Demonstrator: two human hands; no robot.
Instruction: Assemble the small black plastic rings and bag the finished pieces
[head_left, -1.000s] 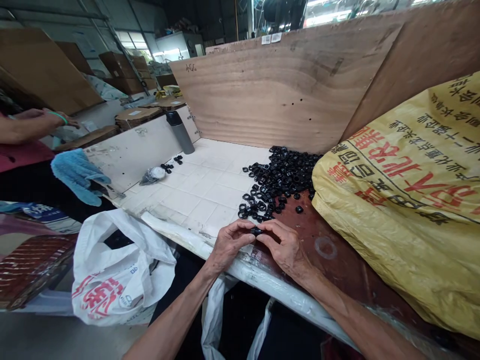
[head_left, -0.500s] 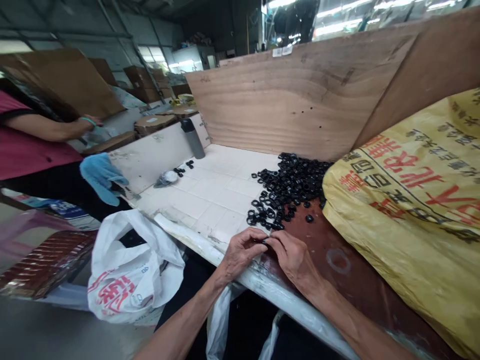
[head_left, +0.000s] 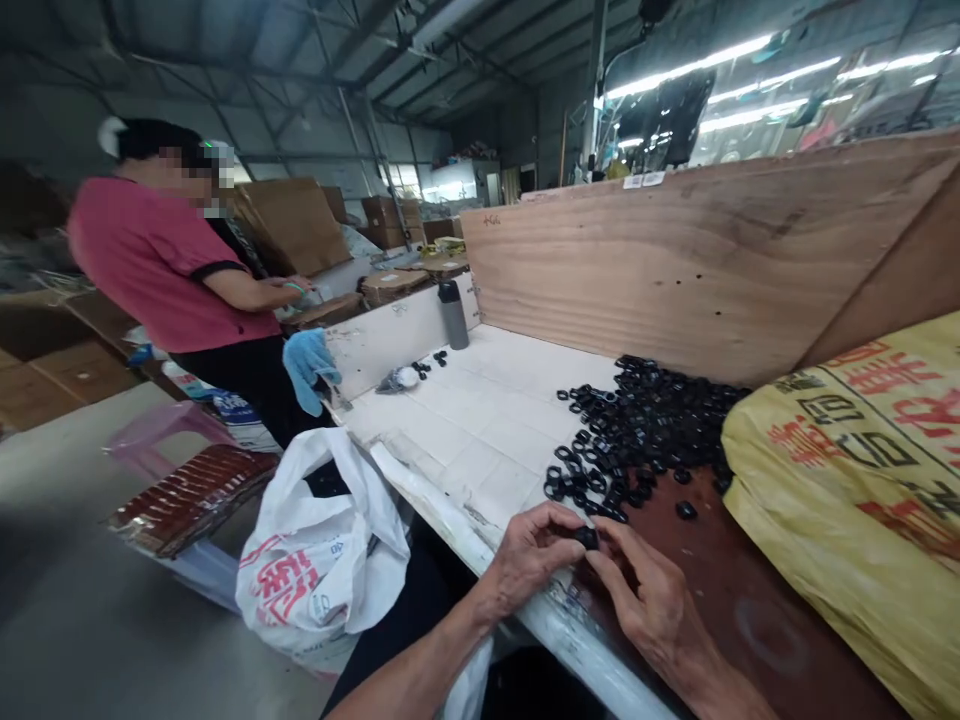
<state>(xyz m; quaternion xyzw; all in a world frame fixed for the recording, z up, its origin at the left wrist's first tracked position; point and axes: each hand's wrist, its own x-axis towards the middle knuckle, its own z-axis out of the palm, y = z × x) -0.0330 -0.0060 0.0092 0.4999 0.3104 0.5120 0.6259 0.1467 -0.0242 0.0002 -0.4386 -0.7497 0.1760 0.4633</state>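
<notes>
Between the fingertips of my left hand (head_left: 529, 555) and my right hand (head_left: 645, 600) I hold a small black ring (head_left: 587, 538), probably rubber. Both hands rest at the table's near edge, just below a large heap of similar black rings (head_left: 645, 435). The heap lies partly on white tile (head_left: 465, 430) and partly on a dark brown board (head_left: 720, 560). One loose ring (head_left: 685, 510) sits on the board close to my right hand.
A yellow printed sack (head_left: 847, 500) lies to the right, with a plywood board (head_left: 675, 270) behind the heap. A grey bottle (head_left: 453, 314), a small plastic bag (head_left: 397, 380) and a blue cloth (head_left: 307, 368) are further left. A white plastic bag (head_left: 322, 560) hangs below the edge. A co-worker (head_left: 172, 250) stands at the far left.
The view has tilted upward, showing more ceiling and the co-worker's upper body. The table and my hands sit lower in the picture. My hands still hold the black ring.
</notes>
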